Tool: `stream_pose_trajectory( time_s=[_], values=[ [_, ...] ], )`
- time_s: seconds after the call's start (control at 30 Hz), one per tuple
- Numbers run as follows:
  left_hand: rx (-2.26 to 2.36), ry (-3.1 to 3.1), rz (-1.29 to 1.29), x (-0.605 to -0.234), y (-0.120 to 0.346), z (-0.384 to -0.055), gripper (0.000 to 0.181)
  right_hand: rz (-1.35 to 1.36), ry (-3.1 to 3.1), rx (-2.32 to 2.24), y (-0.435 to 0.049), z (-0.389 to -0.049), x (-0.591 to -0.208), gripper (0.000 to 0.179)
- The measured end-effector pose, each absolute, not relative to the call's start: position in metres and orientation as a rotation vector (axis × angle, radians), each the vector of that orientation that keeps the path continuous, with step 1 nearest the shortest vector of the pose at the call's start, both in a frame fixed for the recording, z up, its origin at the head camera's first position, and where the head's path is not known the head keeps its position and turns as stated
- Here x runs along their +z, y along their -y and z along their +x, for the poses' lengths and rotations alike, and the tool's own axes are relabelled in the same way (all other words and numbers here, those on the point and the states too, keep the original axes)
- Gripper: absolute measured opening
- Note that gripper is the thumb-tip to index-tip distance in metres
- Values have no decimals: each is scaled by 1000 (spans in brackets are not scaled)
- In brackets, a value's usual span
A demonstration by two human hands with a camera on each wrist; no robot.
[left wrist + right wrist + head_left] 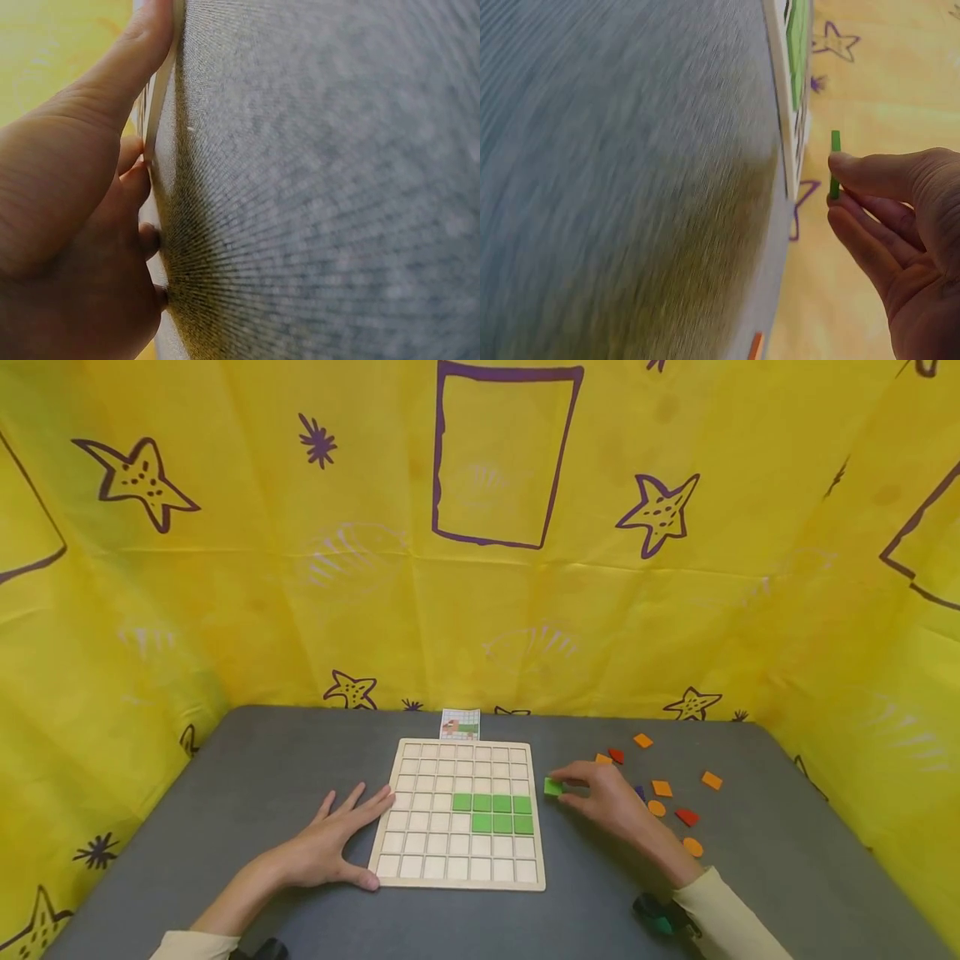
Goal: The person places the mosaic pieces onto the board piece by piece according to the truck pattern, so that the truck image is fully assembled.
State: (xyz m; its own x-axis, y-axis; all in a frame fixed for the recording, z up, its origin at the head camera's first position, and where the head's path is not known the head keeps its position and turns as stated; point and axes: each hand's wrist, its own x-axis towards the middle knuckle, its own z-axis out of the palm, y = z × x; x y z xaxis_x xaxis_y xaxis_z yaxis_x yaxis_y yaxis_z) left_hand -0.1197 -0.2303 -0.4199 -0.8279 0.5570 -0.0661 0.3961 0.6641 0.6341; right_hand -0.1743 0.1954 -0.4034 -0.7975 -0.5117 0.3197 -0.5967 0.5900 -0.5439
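A pale wooden grid board (427, 843) lies on the grey table. Several green square tiles (502, 812) fill two rows of cells at its right side. My left hand (330, 839) rests at the board's left edge, fingers spread, with thumb and fingertips touching the frame. In the left wrist view, the thumb (139, 45) lies along the board's side. Just off the board's right edge, my right hand (607, 793) pinches one green square tile (553, 787) between thumb and fingers. The right wrist view shows this tile (835, 142) edge-on, held above the table.
Loose tiles lie right of the board: orange diamonds (712, 780), orange round pieces (692, 847), red pieces (686, 817) and a dark blue one (640, 792), partly hidden by the right hand. A small picture card (461, 724) sits behind the board. Yellow patterned cloth (480, 627) surrounds the table.
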Motion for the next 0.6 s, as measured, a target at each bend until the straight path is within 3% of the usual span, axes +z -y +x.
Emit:
stream_pose_trajectory(
  time_s=[0.6],
  values=[
    [914,-2626,753,-419,230,-121,112,1022,2688,1060,-147,-167,-400,28]
  ],
)
